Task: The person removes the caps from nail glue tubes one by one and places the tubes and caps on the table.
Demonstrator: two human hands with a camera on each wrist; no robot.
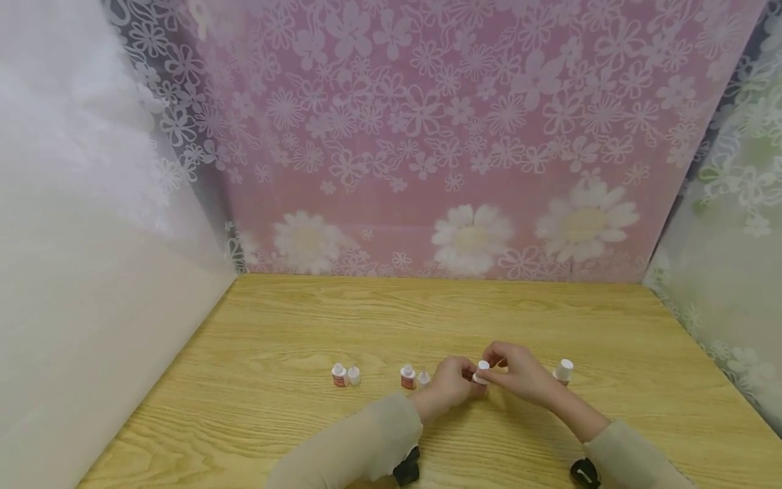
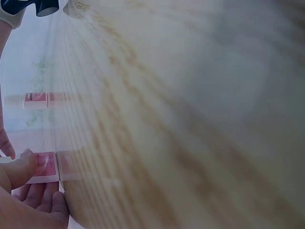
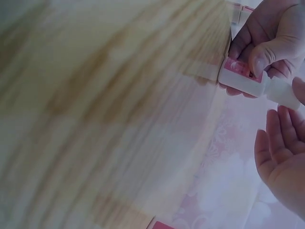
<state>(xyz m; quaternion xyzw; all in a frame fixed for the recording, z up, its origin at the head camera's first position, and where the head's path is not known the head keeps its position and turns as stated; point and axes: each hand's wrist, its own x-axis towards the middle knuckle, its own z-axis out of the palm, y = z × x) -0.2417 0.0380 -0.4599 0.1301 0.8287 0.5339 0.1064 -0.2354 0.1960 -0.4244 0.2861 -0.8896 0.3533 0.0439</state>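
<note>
Head view: we see the left hand (image 1: 451, 384) gripping the body of a small white bottle (image 1: 480, 379), while the right hand (image 1: 520, 372) pinches its white cap (image 1: 483, 365) between thumb and fingers; the cap sits on top. The pair is right of centre on the wood-grain table (image 1: 305, 326), before a pink flowered backdrop (image 1: 379, 136). To the left we note the second bottle (image 1: 407, 377) and, beyond it, the far-left bottle (image 1: 339, 377), both upright, each with a loose white cap just beside it. The far-right bottle (image 1: 564, 371) wears its cap, partly hidden by the right forearm. The labels are red and white; we cannot read their writing at this size.

Left wrist view: we find the left thumb pressed on the pink label (image 2: 47, 164) of the held bottle, which shows a pale curved mark; the base is at the tabletop. Another bottle, well apart, bears a similar pink label with a small dark block, illegible to us.

Right wrist view: we see the left fingers wrapped around the body and the right fingertips at the cap. The label carries a pale petal-like motif and part of a dark patch under the thumb; we can read no brand.
</note>
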